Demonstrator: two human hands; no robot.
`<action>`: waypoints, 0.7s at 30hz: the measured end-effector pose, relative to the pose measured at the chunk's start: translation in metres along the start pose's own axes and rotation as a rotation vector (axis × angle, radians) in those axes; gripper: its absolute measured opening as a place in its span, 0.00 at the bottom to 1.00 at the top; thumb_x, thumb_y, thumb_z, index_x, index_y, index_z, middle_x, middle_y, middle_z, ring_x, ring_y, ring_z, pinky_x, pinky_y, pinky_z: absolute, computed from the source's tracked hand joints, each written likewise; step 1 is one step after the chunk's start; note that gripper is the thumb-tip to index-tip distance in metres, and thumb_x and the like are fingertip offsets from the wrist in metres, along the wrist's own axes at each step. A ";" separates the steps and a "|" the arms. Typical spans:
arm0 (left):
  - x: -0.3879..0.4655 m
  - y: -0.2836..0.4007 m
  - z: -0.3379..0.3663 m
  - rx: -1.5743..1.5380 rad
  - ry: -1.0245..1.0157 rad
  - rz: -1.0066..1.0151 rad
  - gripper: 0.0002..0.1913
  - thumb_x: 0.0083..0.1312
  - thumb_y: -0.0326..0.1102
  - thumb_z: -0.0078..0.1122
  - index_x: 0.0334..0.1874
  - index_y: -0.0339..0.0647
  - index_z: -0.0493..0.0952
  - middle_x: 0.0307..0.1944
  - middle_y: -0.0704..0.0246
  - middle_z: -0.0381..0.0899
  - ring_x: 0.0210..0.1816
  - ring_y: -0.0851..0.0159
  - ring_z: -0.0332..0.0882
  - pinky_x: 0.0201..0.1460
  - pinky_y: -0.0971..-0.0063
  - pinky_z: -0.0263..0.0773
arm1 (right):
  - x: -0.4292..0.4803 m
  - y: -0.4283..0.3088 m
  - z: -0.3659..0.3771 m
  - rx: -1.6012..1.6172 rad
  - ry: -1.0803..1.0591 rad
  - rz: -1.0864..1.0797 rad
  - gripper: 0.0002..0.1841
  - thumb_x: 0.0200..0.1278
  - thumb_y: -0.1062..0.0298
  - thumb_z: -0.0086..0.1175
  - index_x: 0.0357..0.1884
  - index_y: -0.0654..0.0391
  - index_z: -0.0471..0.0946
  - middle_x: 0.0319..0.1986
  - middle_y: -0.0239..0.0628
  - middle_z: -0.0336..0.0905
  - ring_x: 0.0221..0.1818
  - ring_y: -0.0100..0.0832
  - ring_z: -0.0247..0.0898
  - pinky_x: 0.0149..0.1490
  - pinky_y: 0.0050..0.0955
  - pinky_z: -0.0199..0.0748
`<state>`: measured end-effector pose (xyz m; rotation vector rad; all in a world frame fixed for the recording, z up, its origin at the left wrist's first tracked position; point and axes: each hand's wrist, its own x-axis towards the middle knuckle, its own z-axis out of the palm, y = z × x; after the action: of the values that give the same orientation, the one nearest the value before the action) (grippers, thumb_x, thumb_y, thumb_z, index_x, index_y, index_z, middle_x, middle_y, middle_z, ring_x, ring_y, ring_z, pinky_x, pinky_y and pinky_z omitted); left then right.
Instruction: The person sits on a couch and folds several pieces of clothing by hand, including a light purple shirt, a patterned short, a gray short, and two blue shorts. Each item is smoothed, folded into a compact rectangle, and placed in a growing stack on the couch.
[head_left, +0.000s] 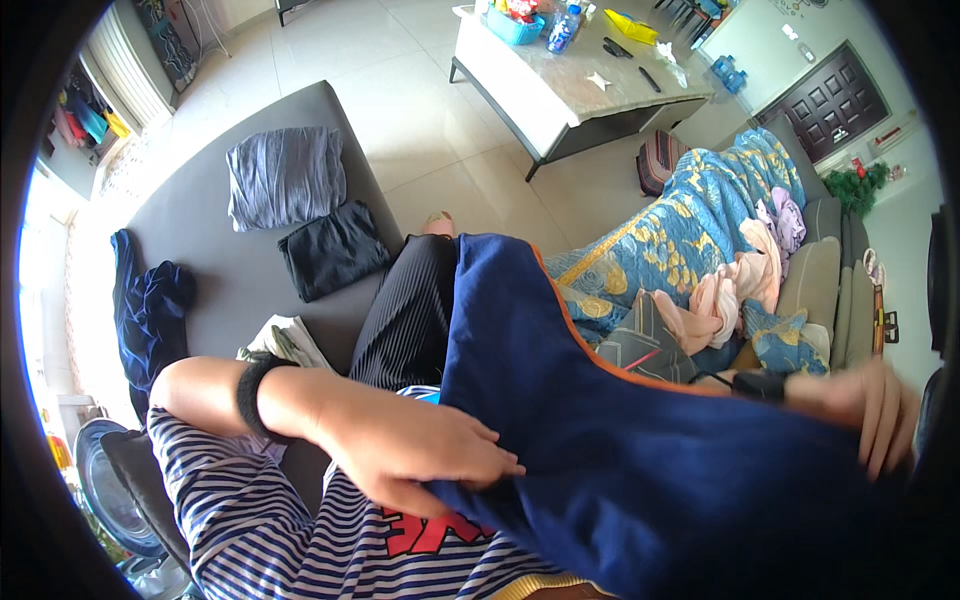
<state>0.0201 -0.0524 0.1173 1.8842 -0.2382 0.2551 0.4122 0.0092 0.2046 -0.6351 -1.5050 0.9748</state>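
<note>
A navy blue cloth garment with orange edging (570, 375) lies over my lap and stretches to the right. My left hand (427, 450), below a black band on the wrist, pinches its near edge in front of my striped shirt. At the far right my right hand (862, 412), blurred, grips the other end of the garment; its fingertips curl over the cloth. Left of my leg, a folded grey garment (286, 178) and a folded black garment (334, 250) rest on the grey sofa seat (217, 300).
A crumpled navy garment (154, 307) hangs at the seat's left edge. To the right lie a blue floral quilt (675, 217), pink cloth (731, 292) and a dark grey garment (649, 345). A low table (555, 82) holding a bottle and basket stands ahead.
</note>
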 end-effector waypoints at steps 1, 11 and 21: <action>-0.005 -0.009 0.001 -0.016 0.019 0.025 0.24 0.68 0.38 0.58 0.56 0.22 0.64 0.62 0.41 0.68 0.68 0.39 0.64 0.69 0.49 0.62 | 0.008 0.022 0.004 -0.007 -0.011 0.117 0.36 0.68 0.41 0.42 0.69 0.60 0.63 0.63 0.40 0.70 0.66 0.37 0.64 0.72 0.43 0.57; -0.047 -0.146 -0.030 -1.364 1.007 -0.126 0.29 0.68 0.41 0.55 0.71 0.41 0.64 0.63 0.63 0.75 0.62 0.60 0.75 0.68 0.61 0.67 | -0.046 0.262 0.058 0.695 -0.113 1.450 0.46 0.68 0.26 0.30 0.74 0.56 0.58 0.69 0.39 0.63 0.72 0.36 0.56 0.75 0.47 0.50; -0.050 -0.167 -0.032 -0.430 0.912 -0.659 0.13 0.70 0.38 0.61 0.47 0.35 0.83 0.43 0.72 0.84 0.44 0.75 0.77 0.51 0.78 0.72 | -0.114 0.226 0.033 0.010 -0.423 0.979 0.28 0.66 0.62 0.62 0.64 0.62 0.71 0.57 0.35 0.76 0.58 0.28 0.72 0.66 0.30 0.65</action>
<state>0.0183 0.0328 -0.0382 1.1777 0.8641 0.5230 0.3700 0.0203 -0.0469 -1.2673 -1.5369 1.9484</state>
